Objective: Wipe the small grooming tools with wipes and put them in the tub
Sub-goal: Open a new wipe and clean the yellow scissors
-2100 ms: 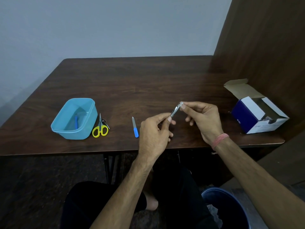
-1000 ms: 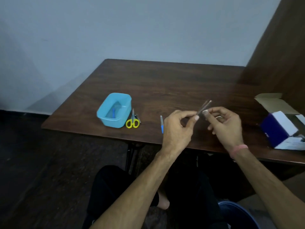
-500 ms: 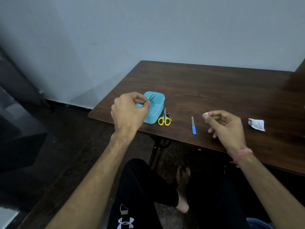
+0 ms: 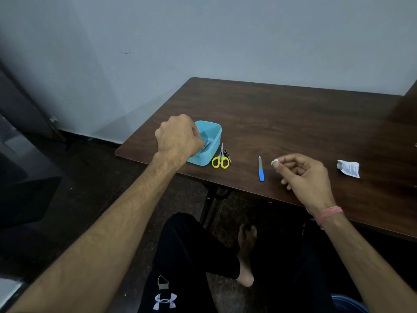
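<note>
My left hand (image 4: 178, 138) hangs over the near left part of the light blue tub (image 4: 215, 132), fingers curled down into it. They pinch the metal tweezers (image 4: 207, 144), whose tips show inside the tub. My right hand (image 4: 304, 175) hovers above the table's front edge and pinches a small white wipe (image 4: 275, 163) between thumb and forefinger. Yellow-handled scissors (image 4: 220, 160) lie just right of the tub, with a dark nail clipper (image 4: 228, 153) beside them. A nail file (image 4: 261, 169) with a blue handle lies left of my right hand.
A torn white wipe sachet (image 4: 348, 169) lies on the dark wooden table (image 4: 282, 118), right of my right hand. A grey wall stands behind the table. My legs are below its front edge, and a blue bin rim (image 4: 347, 302) shows at the bottom right.
My left hand took the tweezers away from my right hand, carried them left and lowered them into the tub. My right hand kept the wipe. The view swung left.
</note>
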